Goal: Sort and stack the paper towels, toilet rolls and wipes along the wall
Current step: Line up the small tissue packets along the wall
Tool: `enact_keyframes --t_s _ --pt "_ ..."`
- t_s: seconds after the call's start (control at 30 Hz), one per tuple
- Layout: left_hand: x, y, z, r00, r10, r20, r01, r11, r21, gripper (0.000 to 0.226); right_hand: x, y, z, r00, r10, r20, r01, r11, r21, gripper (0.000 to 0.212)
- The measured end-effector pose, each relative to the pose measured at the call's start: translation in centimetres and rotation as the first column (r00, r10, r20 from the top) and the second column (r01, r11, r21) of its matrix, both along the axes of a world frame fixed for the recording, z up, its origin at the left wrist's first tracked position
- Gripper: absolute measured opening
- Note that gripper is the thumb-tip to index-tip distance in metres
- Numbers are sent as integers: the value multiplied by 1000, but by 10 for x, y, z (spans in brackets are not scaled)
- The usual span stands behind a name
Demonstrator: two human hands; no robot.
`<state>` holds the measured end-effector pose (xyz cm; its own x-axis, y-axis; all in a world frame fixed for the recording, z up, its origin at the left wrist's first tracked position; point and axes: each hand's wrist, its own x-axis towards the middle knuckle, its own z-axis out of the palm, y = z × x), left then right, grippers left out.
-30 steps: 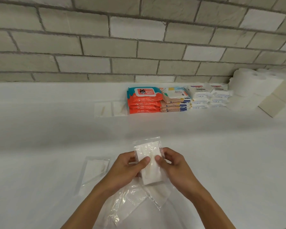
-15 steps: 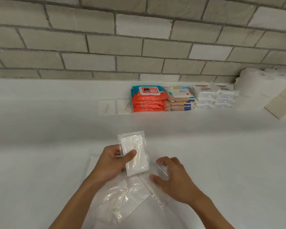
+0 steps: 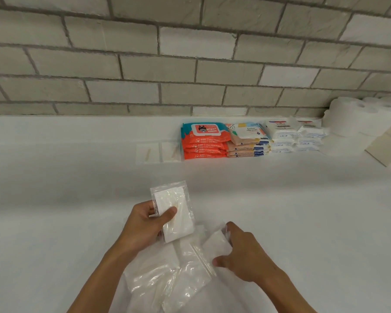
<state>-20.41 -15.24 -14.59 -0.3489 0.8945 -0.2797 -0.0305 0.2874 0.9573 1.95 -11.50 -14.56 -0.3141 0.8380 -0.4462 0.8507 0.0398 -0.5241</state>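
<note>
The left hand [image 3: 142, 224] grips a clear-wrapped white packet [image 3: 175, 213], thumb on top, above the tabletop [image 3: 303, 211]. Just to its right, the right hand [image 3: 246, 256] pinches a second packet [image 3: 216, 241] on a loose pile of clear packets [image 3: 167, 283]. Against the wall [image 3: 190, 64], stacked wipes [image 3: 203, 143] stand beside toilet rolls [image 3: 345, 118].

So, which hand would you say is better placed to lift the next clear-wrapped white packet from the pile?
Right, probably. The right hand pinches the clear-wrapped white packet on the pile, while the left hand is full, gripping a similar packet.
</note>
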Motion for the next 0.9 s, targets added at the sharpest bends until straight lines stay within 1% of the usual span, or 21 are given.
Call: enact_keyframes --t_s 0.13,0.2,0.37,0.47,0.57,0.6,0.67,0.73,0.8,0.9 --pt "-17 8 0 998 32 45 -33 999 8 12 -4 11 18 999 35 -27 -33 998 51 23" --pt "-27 14 1 995 56 78 -57 998 13 12 -11 18 26 997 38 -71 -34 998 59 19" --pt "-51 36 9 993 87 83 -87 996 -5 18 -37 45 42 972 -16 -233 40 994 98 31" --pt "-69 53 14 984 148 97 -146 989 -27 22 -60 68 50 947 -42 -317 98 982 164 45" --pt "-88 74 19 970 218 108 -213 976 -52 21 -87 93 56 911 -84 -405 181 961 208 57" --pt "-95 81 21 968 231 101 -226 972 -58 20 -96 102 56 900 -90 -426 202 953 227 57" --pt "-106 96 22 972 222 84 -217 974 -59 22 -115 119 56 878 -111 -466 249 936 247 52" --pt "-117 112 21 978 201 52 -199 979 -54 24 -132 137 52 883 -90 -461 255 916 309 42" --pt "-127 128 17 977 211 -5 -211 976 -61 22 -149 155 47 913 -36 -405 216 888 407 30" --pt "-139 152 9 969 235 -70 -240 968 -79 22 -174 180 40 952 -3 -305 151 874 462 21"
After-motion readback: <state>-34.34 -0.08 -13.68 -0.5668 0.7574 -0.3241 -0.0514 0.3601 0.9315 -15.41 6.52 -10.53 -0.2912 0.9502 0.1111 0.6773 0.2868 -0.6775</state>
